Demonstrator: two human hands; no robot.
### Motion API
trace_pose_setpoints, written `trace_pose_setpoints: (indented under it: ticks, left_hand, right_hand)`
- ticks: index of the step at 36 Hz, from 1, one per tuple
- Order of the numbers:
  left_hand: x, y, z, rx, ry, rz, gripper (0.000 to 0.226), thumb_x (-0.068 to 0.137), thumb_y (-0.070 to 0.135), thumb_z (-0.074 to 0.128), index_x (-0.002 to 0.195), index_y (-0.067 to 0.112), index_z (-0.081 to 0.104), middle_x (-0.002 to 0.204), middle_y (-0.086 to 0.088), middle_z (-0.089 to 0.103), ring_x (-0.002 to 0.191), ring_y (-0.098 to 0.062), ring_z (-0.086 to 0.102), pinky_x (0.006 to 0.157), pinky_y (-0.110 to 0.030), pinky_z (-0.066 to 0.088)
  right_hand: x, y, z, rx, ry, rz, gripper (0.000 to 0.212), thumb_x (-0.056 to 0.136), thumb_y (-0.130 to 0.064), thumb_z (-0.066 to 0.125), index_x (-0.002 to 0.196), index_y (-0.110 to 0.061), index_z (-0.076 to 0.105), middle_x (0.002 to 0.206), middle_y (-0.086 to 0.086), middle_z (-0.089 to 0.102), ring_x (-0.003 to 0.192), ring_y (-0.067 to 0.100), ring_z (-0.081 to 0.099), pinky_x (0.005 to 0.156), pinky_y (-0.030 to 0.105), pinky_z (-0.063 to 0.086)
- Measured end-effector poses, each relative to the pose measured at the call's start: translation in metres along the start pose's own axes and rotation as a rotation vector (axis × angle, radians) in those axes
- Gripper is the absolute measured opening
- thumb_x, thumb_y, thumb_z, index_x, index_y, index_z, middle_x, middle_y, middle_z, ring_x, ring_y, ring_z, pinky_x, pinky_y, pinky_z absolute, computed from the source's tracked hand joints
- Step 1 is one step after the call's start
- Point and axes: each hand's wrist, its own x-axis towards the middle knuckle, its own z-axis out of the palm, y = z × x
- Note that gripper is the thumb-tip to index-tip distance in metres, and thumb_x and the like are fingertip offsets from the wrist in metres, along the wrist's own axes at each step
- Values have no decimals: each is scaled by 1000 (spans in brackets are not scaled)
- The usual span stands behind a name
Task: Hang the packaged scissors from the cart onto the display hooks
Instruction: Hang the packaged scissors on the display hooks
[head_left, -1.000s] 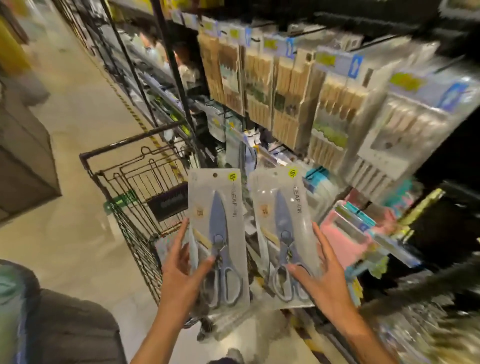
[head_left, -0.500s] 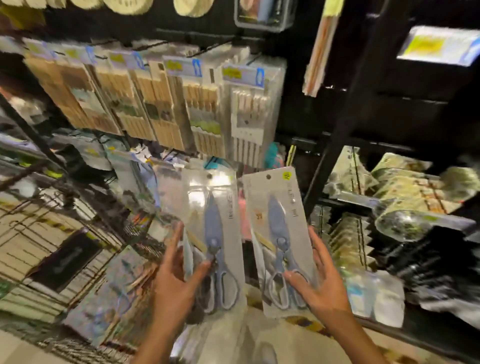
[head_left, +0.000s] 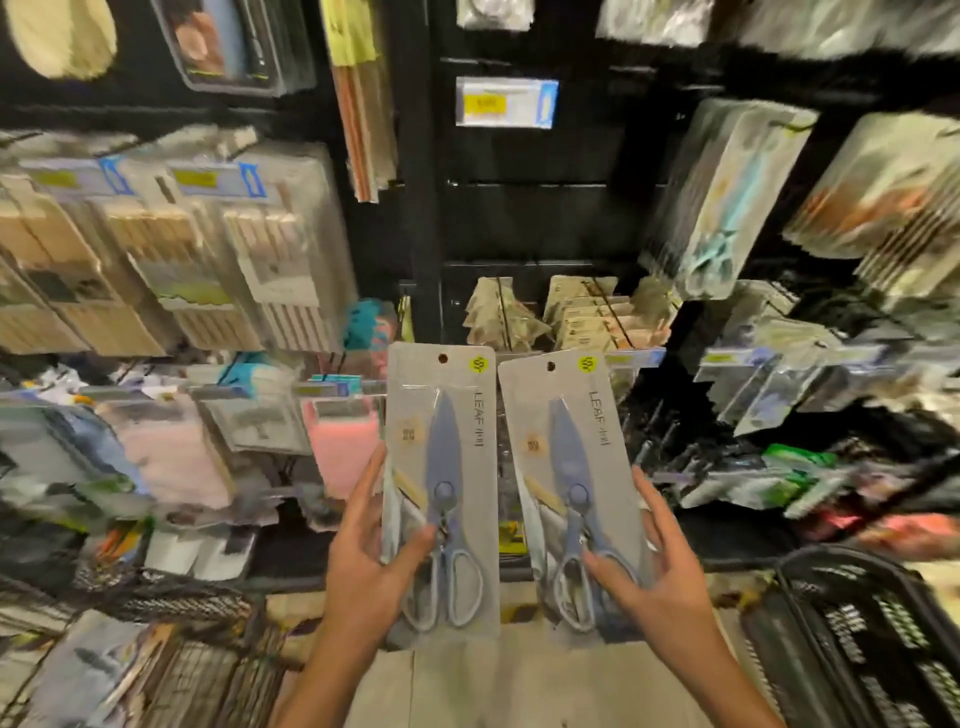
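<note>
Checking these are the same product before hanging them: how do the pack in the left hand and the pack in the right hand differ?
The left pack stands nearly upright and slightly higher; the right pack tilts a little leftward at the top. The left hand grips its pack's left edge; the right hand grips its pack's right edge. Both are grey cards with blue scissors, a hang hole and a yellow sticker.

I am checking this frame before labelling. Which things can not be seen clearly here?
- Head view: lower part of the left scissors pack, covered by the left hand.
- Head view: small print on the right scissors pack, too small; the right hand covers its lower edge.
- Head view: free display hooks, lost in motion blur.
</note>
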Motion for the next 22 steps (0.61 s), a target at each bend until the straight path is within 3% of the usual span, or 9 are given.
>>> trace_pose_setpoints:
  ticks: [2,6,11,15,22]
  left_hand:
    - [-1,7,24,-6,-20,10,84,81,4,78,146,45,44,141,3,61,124,-10,62,99,-25,53]
    - [-7,16,74,-5,-84,18,83,83,13,78,147,49,41,141,0,61,127,-14,60,102,-34,53]
    - [-23,34,146,-45,-124,11,83,83,15,78,146,53,40,133,17,64,122,-8,62,102,-42,50]
    - [-31,49,198,-41,-142,30,83,84,12,77,148,49,38,122,30,66,115,2,64,96,-31,51]
    - [-33,75,265,-4,-129,68,84,86,0,74,153,32,34,104,41,66,101,16,63,79,-5,50]
  right_hand:
    - [0,3,-21,-1,27,-11,89,80,-4,81,147,-43,37,136,-39,52,127,-11,51,96,11,49]
    - [-2,7,-73,9,39,-13,88,84,-14,81,148,-51,34,151,-29,43,142,2,42,115,41,42]
    - [-2,16,-145,-2,83,-18,87,84,-21,80,147,-58,32,155,-23,40,143,7,42,114,48,43]
    - [3,21,-198,-6,91,-36,87,87,-16,78,152,-49,30,154,-25,41,141,4,43,113,45,44]
    - [29,26,-261,-40,96,-80,89,84,-15,80,153,-41,31,151,-27,43,135,-6,45,102,14,47]
